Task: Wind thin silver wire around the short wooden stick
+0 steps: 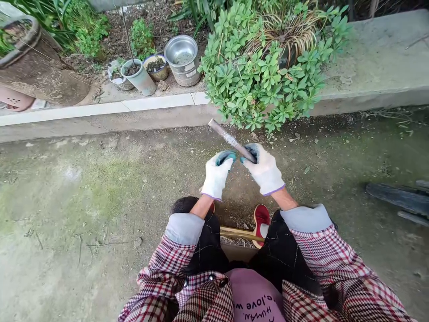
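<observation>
My right hand (263,169), in a white work glove with a dark teal palm, is closed around the lower end of a short greyish-brown stick (240,148). The stick tilts up to the left, with its pale end pointing away from me. Thin silvery wire (229,138) is wound in several turns around its middle. My left hand (217,173), gloved the same way, is just left of the stick, with thumb and fingers pinched together. Whether a wire end is between those fingertips, I cannot make out.
A low concrete ledge (134,123) crosses ahead, bearing a metal pot (182,67), small planters (139,78), a large clay pot (40,67) and a leafy bush (248,85). Bamboo-like sticks (237,233) lie between my legs. A dark object (398,197) is on the ground at right.
</observation>
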The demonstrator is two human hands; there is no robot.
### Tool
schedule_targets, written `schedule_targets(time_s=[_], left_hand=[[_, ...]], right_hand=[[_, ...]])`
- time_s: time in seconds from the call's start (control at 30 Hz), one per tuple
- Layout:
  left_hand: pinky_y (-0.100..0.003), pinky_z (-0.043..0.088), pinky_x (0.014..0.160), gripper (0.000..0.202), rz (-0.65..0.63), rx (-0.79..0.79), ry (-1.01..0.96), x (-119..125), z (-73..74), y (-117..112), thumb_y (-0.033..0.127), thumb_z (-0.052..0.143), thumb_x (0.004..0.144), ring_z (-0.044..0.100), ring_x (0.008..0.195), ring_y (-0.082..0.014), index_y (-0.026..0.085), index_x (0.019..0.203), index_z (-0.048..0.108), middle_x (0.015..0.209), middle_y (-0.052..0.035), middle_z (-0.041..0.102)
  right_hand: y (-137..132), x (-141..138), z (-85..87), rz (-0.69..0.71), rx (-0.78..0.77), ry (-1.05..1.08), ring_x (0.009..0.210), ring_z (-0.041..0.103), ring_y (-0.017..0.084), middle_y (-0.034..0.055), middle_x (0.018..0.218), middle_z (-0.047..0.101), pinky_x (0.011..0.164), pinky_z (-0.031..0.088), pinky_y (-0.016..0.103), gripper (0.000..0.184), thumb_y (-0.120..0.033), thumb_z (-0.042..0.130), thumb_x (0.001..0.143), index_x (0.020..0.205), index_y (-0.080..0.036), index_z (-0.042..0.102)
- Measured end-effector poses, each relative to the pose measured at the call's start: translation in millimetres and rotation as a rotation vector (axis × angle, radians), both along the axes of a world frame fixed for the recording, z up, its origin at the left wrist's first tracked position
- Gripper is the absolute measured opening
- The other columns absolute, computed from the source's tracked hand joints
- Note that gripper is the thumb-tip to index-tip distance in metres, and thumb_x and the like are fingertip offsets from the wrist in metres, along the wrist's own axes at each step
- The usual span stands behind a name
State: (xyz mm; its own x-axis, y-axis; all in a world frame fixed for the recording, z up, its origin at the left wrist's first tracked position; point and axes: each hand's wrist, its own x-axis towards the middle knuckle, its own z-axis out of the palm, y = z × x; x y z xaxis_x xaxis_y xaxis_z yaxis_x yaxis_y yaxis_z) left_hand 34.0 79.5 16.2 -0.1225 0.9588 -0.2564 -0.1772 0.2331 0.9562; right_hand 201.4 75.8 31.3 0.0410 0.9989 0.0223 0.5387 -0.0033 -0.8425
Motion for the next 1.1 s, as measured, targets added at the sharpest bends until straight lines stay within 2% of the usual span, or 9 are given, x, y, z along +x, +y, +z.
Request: schedule_targets(time_s=[0.1, 0.23, 0.37, 0.47, 0.57, 0.7, 0.87, 1.0, 1.1], left_hand=[[-0.035, 0.056, 0.106, 0.018, 0.052, 0.086, 0.134, -14, 12.4, 18, 0.017, 0.077, 0.081, 0.074, 0.109, -0.0212, 0.017, 0.099, 0.078, 0.112, -0.0094, 0.082], [-0.038, 0.053, 0.112, 0.038, -0.268, 0.081, -0.066, -16, 13.0, 39, 0.025, 0.081, 0.08, 0.073, 0.12, -0.0242, 0.017, 0.117, 0.076, 0.125, -0.0112, 0.079], [-0.038, 0.055, 0.104, 0.04, -0.568, 0.008, -0.134, -9, 3.3, 40, 0.045, 0.08, 0.086, 0.076, 0.102, -0.0238, 0.014, 0.111, 0.077, 0.103, -0.0117, 0.082], [-0.031, 0.056, 0.084, 0.033, -0.553, -0.029, -0.096, -9, -1.9, 40, 0.042, 0.08, 0.081, 0.07, 0.078, -0.0158, 0.013, 0.097, 0.078, 0.096, -0.0099, 0.081], [-0.028, 0.054, 0.076, 0.023, -0.515, -0.035, -0.094, -12, -5.3, 41, 0.033, 0.08, 0.077, 0.065, 0.071, -0.0121, 0.013, 0.089, 0.077, 0.098, -0.0101, 0.081], [-0.029, 0.055, 0.078, 0.021, -0.562, 0.006, -0.017, -16, -13.3, 44, 0.031, 0.08, 0.076, 0.067, 0.076, -0.0141, 0.013, 0.086, 0.078, 0.092, -0.0094, 0.081], [-0.032, 0.057, 0.086, 0.018, -0.64, -0.017, 0.145, -24, -19.5, 46, 0.022, 0.078, 0.07, 0.071, 0.085, -0.0161, 0.014, 0.086, 0.079, 0.095, -0.0082, 0.082], [-0.031, 0.056, 0.083, 0.019, -0.707, -0.009, 0.308, -31, -15.7, 37, 0.021, 0.077, 0.069, 0.067, 0.079, -0.0143, 0.015, 0.086, 0.081, 0.087, -0.0033, 0.08], [-0.029, 0.054, 0.08, 0.012, -0.739, 0.031, 0.383, -31, -15.2, 27, 0.02, 0.075, 0.07, 0.064, 0.075, -0.0134, 0.015, 0.079, 0.08, 0.08, 0.0003, 0.077]], right_hand=[[4, 17, 3.6, 0.026, 0.023, 0.012, 0.103, 0.076, 0.032, 0.0072, 0.114, 0.082, 0.097, 0.06, 0.049, 0.034, -0.041, 0.073, 0.083, 0.114, -0.028, 0.073], [10, 34, -4.1, 0.049, -0.069, 0.045, 0.077, 0.071, 0.023, 0.003, 0.093, 0.078, 0.074, 0.061, 0.04, 0.037, -0.044, 0.075, 0.083, 0.114, -0.025, 0.074], [11, 45, -6.4, 0.018, -0.254, 0.196, 0.055, 0.056, 0.015, -0.0028, 0.073, 0.066, 0.048, 0.049, 0.028, 0.037, -0.046, 0.076, 0.083, 0.114, -0.024, 0.073], [11, 52, 3.1, -0.037, -0.328, 0.33, 0.051, 0.05, 0.012, -0.0043, 0.068, 0.061, 0.04, 0.042, 0.025, 0.033, -0.044, 0.081, 0.079, 0.103, -0.024, 0.07], [7, 59, 18.7, -0.03, -0.432, 0.53, 0.048, 0.047, 0.009, -0.0025, 0.073, 0.065, 0.035, 0.037, 0.022, 0.039, -0.048, 0.085, 0.077, 0.101, -0.022, 0.069], [-3, 66, 34.4, 0.195, -0.538, 0.618, 0.042, 0.043, 0.007, -0.0012, 0.069, 0.065, 0.032, 0.033, 0.021, 0.047, -0.056, 0.088, 0.075, 0.097, -0.019, 0.071], [-12, 77, 31.6, 0.558, -0.796, 0.305, 0.042, 0.047, 0.009, 0.0002, 0.066, 0.066, 0.035, 0.037, 0.023, 0.043, -0.056, 0.085, 0.075, 0.087, -0.017, 0.072], [-13, 84, 24.1, 0.695, -0.76, -0.134, 0.046, 0.049, 0.01, -0.0027, 0.062, 0.061, 0.041, 0.036, 0.025, 0.03, -0.048, 0.077, 0.083, 0.087, -0.018, 0.075], [-10, 83, 19.1, 0.661, -0.642, -0.522, 0.05, 0.05, 0.012, -0.0023, 0.059, 0.059, 0.048, 0.035, 0.027, 0.021, -0.039, 0.069, 0.091, 0.088, -0.019, 0.077]])
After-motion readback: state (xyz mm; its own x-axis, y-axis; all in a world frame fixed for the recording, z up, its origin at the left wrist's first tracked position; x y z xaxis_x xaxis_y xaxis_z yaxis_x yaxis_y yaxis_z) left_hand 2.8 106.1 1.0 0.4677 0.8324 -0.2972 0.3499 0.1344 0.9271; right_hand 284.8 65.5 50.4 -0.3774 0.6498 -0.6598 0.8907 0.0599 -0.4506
